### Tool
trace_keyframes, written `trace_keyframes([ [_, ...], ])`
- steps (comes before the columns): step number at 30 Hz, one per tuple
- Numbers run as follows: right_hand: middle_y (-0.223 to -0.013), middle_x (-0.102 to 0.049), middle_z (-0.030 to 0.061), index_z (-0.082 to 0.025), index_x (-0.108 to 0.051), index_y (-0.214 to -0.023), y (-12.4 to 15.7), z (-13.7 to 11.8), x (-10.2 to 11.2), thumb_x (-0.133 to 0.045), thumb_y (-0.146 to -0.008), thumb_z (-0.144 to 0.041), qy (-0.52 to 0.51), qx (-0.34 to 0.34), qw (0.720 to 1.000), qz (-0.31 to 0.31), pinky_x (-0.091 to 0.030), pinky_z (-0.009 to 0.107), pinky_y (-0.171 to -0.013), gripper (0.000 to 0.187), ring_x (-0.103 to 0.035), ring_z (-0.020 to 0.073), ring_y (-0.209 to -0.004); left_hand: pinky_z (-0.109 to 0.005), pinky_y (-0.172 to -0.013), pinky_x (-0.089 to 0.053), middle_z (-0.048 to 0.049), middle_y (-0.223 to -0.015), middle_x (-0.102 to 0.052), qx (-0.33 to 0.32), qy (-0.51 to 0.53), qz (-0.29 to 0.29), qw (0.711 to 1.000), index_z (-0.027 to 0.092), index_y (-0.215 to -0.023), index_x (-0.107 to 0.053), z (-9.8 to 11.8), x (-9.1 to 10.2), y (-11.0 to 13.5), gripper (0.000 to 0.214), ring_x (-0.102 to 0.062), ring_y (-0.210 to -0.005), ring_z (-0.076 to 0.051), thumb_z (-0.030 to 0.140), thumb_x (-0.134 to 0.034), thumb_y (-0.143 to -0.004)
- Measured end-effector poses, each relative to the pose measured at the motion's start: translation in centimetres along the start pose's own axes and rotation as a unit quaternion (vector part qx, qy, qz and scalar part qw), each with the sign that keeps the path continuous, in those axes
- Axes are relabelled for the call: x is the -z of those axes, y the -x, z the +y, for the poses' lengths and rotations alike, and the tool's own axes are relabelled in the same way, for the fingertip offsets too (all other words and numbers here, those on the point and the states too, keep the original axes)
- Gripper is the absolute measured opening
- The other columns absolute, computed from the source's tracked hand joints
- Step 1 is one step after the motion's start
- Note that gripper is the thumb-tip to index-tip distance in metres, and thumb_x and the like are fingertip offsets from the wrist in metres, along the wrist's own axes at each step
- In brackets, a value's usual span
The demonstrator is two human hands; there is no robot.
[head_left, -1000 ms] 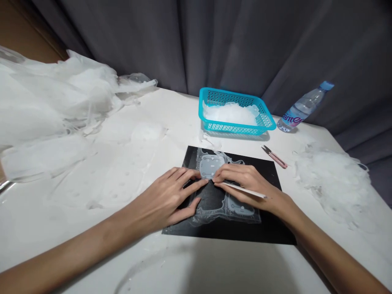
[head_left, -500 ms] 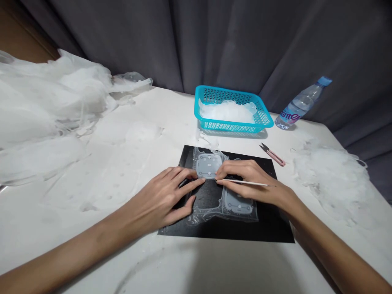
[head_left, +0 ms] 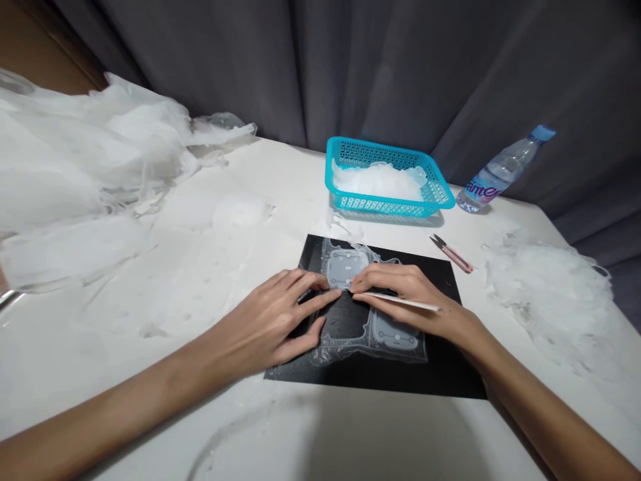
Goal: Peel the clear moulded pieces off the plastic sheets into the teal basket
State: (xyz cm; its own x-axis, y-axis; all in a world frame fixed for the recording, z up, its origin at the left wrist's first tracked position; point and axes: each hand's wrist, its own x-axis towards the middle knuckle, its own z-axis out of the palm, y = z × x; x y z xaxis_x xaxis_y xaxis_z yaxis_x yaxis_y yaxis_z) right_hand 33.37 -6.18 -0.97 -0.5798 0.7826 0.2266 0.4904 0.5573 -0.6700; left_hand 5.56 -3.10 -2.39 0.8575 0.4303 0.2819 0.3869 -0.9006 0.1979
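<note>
A translucent silicone-like sheet (head_left: 345,349) with rounded square pieces lies on a black mat (head_left: 441,374). One grey piece (head_left: 345,266) is at the far side of the sheet, and another grey piece (head_left: 395,334) lies partly under my right hand. My left hand (head_left: 285,314) rests with its fingers spread, fingertips on the near edge of the far piece. In a pinch, my right hand (head_left: 405,288) grips a thin white stick-like tool (head_left: 400,302). Its tip is hidden by the fingers at that same edge.
Behind the mat stands a blue plastic basket (head_left: 390,204) holding white translucent pieces. Pink-handled thread snips (head_left: 453,255) and a water bottle (head_left: 501,170) are to the right. White translucent material is heaped at left (head_left: 90,153) and right (head_left: 555,287).
The whole view has shifted slightly, so things sit a little further right. Both hands keep nearly the same place on the sheet; the white tool tilts slightly differently.
</note>
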Motion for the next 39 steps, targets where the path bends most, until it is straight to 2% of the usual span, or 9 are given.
trace_keyframes([
  [7,-0.112,-0.074,0.0093,-0.019,-0.068,-0.111,0.4,-0.7,1.2,-0.053,-0.105,-0.018,0.048,0.006,0.998,-0.041,-0.055,0.031,-0.087,0.016,-0.071,0.0201,-0.099,-0.043,-0.094,-0.052,-0.0105,-0.122,-0.067,0.004,-0.001,-0.001,1.0,0.022,-0.142,-0.063,0.3,0.4,-0.1,0.043,-0.063,-0.107,-0.027,0.021,-0.052,-0.1],
  [17,-0.111,-0.074,0.0062,-0.019,-0.068,-0.11,0.7,0.0,0.8,-0.057,-0.106,-0.022,0.022,0.003,1.0,-0.014,-0.054,0.031,-0.092,0.012,-0.071,0.0178,-0.099,-0.043,-0.096,-0.052,-0.0106,-0.125,-0.065,0.009,0.014,-0.001,1.0,0.023,-0.145,-0.061,0.2,0.3,0.0,0.044,-0.062,-0.111,-0.028,0.021,-0.053,-0.101],
  [24,-0.109,-0.075,0.0061,-0.02,-0.069,-0.109,0.6,-0.4,1.0,-0.058,-0.105,-0.025,0.006,-0.018,1.0,-0.012,-0.054,0.031,-0.091,0.013,-0.071,0.0181,-0.098,-0.045,-0.096,-0.052,-0.0112,-0.124,-0.064,0.004,0.003,-0.011,1.0,0.021,-0.145,-0.06,0.2,0.1,0.1,0.044,-0.061,-0.111,-0.028,0.023,-0.052,-0.102],
  [32,-0.108,-0.076,0.0047,-0.021,-0.071,-0.108,0.4,-0.5,1.3,-0.061,-0.103,-0.024,-0.007,-0.037,0.999,-0.019,-0.054,0.031,-0.092,0.011,-0.072,0.0187,-0.098,-0.043,-0.094,-0.052,-0.0111,-0.12,-0.066,-0.005,-0.002,0.005,1.0,0.02,-0.142,-0.062,0.2,0.4,0.0,0.042,-0.062,-0.106,-0.027,0.022,-0.051,-0.102],
  [39,-0.108,-0.076,0.0042,-0.021,-0.07,-0.109,0.3,-0.5,0.6,-0.059,-0.105,-0.027,-0.003,-0.031,0.999,-0.017,-0.053,0.032,-0.094,0.013,-0.071,0.0184,-0.099,-0.045,-0.093,-0.052,-0.0124,-0.123,-0.065,-0.023,-0.044,-0.015,0.999,0.018,-0.145,-0.058,0.4,0.3,-0.2,0.044,-0.061,-0.105,-0.028,0.022,-0.049,-0.103],
])
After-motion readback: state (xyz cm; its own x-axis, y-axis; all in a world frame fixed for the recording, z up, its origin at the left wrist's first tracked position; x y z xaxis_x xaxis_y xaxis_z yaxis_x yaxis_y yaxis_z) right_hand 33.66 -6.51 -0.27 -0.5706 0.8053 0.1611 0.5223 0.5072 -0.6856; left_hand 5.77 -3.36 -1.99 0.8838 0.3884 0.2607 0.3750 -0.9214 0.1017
